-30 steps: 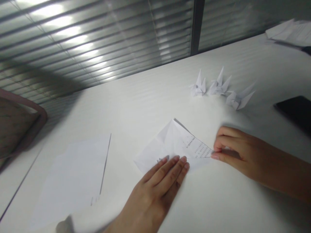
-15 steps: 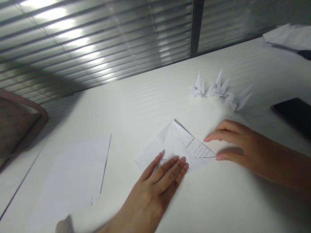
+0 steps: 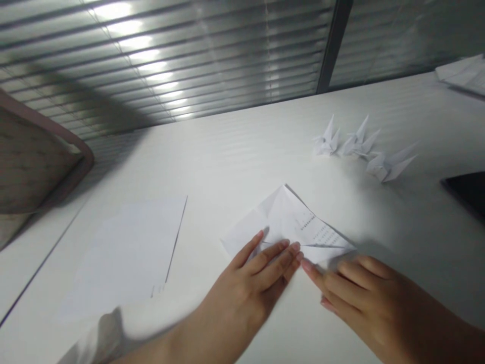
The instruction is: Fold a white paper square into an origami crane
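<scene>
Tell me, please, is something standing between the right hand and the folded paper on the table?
Nothing visible stands between them: the right hand lies at the lower edge of the folded paper, its fingertips beside the left hand, which rests on the paper. I cannot tell if they touch it.

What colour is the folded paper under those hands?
The folded paper is white with small dark print; head view.
</scene>
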Demonstrator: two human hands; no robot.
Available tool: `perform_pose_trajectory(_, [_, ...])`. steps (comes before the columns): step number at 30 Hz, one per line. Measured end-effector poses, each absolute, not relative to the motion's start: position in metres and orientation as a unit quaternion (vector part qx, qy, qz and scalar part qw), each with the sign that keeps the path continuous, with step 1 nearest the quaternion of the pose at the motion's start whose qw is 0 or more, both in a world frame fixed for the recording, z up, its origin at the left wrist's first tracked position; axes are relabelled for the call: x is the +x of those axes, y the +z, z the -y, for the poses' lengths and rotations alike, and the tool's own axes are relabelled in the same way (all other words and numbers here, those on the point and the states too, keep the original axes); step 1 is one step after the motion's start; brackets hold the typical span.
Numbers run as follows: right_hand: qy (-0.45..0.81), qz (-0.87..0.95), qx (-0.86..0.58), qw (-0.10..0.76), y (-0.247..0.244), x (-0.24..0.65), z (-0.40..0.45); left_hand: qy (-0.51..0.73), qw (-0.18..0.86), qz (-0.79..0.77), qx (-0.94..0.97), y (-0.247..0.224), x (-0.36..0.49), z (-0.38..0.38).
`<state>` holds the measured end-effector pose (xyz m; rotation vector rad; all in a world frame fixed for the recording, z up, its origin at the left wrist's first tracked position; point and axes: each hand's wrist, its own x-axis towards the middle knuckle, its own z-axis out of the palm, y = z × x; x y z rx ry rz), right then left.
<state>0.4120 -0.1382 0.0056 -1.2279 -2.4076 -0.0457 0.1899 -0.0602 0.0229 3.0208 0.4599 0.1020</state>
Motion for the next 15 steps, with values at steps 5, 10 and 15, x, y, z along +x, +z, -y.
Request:
perform_pose_trajectory(5, [-0.05, 0.851, -0.474, 0.221, 0.008, 0.404, 0.141, 0.043, 0.038, -0.152, 0.987, 0.024, 0.191, 0.06])
perform_pose_trajectory(10, [-0.09, 0.839, -0.497, 0.202, 0.011, 0.404, 0.145, 0.047, 0.032, -0.147, 0.987, 0.025, 0.191, 0.059])
perform_pose_trajectory(15, [-0.11, 0.84, -0.5, 0.179, 0.015, 0.414, 0.149, 0.039, 0.033, -0.148, 0.988, 0.024, 0.19, 0.059])
